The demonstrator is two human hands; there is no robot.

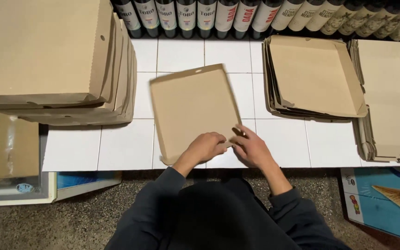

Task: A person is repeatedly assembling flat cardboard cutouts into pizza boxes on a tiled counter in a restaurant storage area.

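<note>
A flat brown cardboard box (193, 109), half folded with one side wall raised and a small hole near its far edge, lies tilted on the white tiled table (126, 148). The left hand (206, 146) has its grip clenched on the box's near edge, and the right hand (252, 147) pinches the corner beside it. Folded boxes (56, 55) are stacked at left, flat blanks (313, 76) at right (two piles). Dark bottles (209, 16) with pale labels line the back. Bare tiles remain around the box
</note>
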